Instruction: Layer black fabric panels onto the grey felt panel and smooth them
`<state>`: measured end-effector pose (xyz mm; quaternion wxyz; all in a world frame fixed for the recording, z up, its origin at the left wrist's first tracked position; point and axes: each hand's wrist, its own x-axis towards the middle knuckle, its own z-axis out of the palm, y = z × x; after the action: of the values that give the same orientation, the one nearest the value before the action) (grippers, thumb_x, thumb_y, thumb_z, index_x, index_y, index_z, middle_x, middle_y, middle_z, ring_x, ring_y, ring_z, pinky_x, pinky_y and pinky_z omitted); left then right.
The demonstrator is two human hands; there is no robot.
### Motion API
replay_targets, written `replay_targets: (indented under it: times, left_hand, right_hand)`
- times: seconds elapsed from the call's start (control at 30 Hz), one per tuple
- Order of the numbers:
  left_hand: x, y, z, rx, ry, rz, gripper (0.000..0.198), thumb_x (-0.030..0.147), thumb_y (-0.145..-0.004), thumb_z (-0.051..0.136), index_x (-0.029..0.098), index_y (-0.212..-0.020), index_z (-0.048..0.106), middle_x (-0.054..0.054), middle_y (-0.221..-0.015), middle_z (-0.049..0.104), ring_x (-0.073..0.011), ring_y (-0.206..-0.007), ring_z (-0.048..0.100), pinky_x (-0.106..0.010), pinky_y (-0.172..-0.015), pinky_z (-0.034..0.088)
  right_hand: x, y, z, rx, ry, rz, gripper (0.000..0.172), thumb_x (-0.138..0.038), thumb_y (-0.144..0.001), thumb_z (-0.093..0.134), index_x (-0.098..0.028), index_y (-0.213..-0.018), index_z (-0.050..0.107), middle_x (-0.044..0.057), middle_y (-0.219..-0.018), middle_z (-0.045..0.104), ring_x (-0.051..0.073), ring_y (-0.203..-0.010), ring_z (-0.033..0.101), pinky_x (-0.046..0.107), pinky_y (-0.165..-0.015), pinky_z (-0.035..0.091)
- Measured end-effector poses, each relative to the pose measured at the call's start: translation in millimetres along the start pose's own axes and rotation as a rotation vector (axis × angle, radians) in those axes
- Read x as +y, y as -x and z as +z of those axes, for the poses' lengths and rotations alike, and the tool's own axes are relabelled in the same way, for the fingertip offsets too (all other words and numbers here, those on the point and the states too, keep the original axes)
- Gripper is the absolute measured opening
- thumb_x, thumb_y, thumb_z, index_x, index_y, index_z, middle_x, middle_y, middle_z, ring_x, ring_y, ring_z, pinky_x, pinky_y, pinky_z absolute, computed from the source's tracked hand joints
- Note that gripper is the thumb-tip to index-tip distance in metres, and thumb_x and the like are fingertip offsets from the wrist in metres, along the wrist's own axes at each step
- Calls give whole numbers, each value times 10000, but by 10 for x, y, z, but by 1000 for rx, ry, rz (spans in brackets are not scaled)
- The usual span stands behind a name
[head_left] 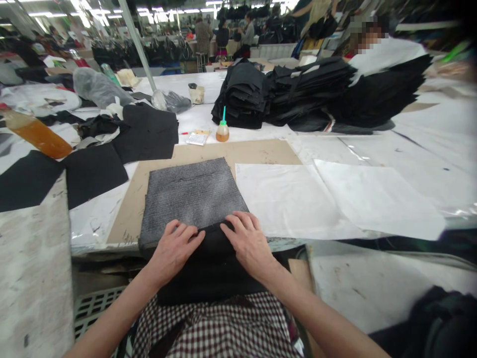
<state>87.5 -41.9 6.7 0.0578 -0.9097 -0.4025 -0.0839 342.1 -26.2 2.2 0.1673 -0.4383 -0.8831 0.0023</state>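
A grey textured fabric panel point(192, 196) lies on a brown cardboard sheet point(257, 151) in front of me. Its near edge meets a black fabric fold point(208, 268) that hangs over the table edge toward my lap. My left hand point(173, 251) rests flat on that fold with fingers stretched out and close together. My right hand point(248, 241) lies flat beside it, fingers spread, fingertips at the grey panel's near edge. Neither hand grips anything.
White paper sheets point(335, 199) lie to the right. A small glue bottle with a green tip point(222, 130) stands behind the cardboard. Stacks of black fabric point(298, 94) fill the back; black pieces point(93, 171) lie left. A person in white point(387, 49) sits far right.
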Motion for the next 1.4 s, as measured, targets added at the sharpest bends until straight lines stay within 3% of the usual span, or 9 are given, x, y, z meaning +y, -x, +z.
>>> replay_targets:
  times: [0.1, 0.23, 0.37, 0.53, 0.83, 0.97, 1.07, 1.23, 1.4]
  left_hand:
    - [18, 0, -24, -11, 1, -21, 362, 125, -973, 454, 216, -1302, 574, -73, -1069, 623, -218, -925, 532, -461, -977, 333]
    - [-91, 135, 28, 39, 94, -92, 330, 151, -1001, 438, 238, -1284, 583, -56, -1054, 625, -193, -928, 546, -432, -968, 330]
    - [-309, 459, 70, 86, 173, -127, 290, 160, -1005, 455, 234, -1237, 614, -48, -1037, 623, -165, -894, 549, -399, -939, 336]
    - [-447, 740, 62, 96, 131, -110, 382, 129, -996, 432, 276, -1312, 588, -56, -1038, 606, -164, -877, 537, -396, -914, 343]
    - [-368, 733, -73, 7, -17, -62, 436, 99, -984, 407, 239, -1377, 533, -73, -1026, 601, -197, -944, 539, -442, -965, 356]
    - [-357, 735, -83, -9, -22, -84, 403, 136, -991, 433, 244, -1365, 539, -68, -1020, 596, -202, -953, 534, -446, -975, 353]
    - [-408, 807, -57, -3, 25, -122, 405, 133, -993, 424, 243, -1367, 535, -70, -1037, 597, -197, -960, 541, -428, -963, 352]
    - [-546, 1059, 6, 91, 101, -166, 389, 124, -996, 418, 244, -1339, 554, -64, -1059, 608, -174, -952, 557, -413, -966, 340]
    - [-575, 1164, -2, 107, 73, -156, 376, 114, -991, 430, 283, -1277, 607, -44, -1042, 629, -165, -924, 562, -415, -966, 339]
  right_hand:
    - [-234, -83, 86, 19, -22, -62, 366, -65, -921, 497, -129, -1263, 612, 137, -1293, 547, 287, -1237, 425, 462, -1071, 371]
    - [-414, -90, 279, -17, -96, -115, 430, -83, -952, 471, -93, -1380, 510, 123, -1182, 591, 251, -1132, 481, 395, -1008, 435]
    - [-385, -71, 332, -50, -132, -112, 489, -73, -938, 500, -150, -1420, 479, 98, -1218, 578, 245, -1147, 465, 392, -1019, 425]
    - [-402, -112, 253, -100, -61, -132, 607, -34, -910, 497, -242, -1476, 422, 88, -1194, 571, 246, -1120, 476, 410, -971, 446]
    - [-519, -251, 142, -91, 10, -175, 452, -80, -929, 523, -192, -1366, 548, 108, -1103, 587, 253, -1044, 504, 430, -937, 464]
    - [-781, -337, 236, -36, -71, -232, 408, -77, -951, 458, -102, -1349, 547, 142, -1259, 552, 265, -1188, 454, 419, -1026, 436]
    - [-918, -345, 367, -52, -133, -255, 453, -90, -968, 428, -79, -1418, 478, 132, -1238, 564, 259, -1170, 462, 406, -1039, 434]
    - [-933, -320, 453, -86, -151, -237, 512, -73, -949, 451, -114, -1459, 442, 119, -1259, 554, 263, -1201, 443, 418, -1071, 405]
    - [-963, -353, 410, -110, -125, -234, 549, -86, -955, 451, -212, -1489, 420, 105, -1200, 563, 259, -1125, 474, 434, -985, 441]
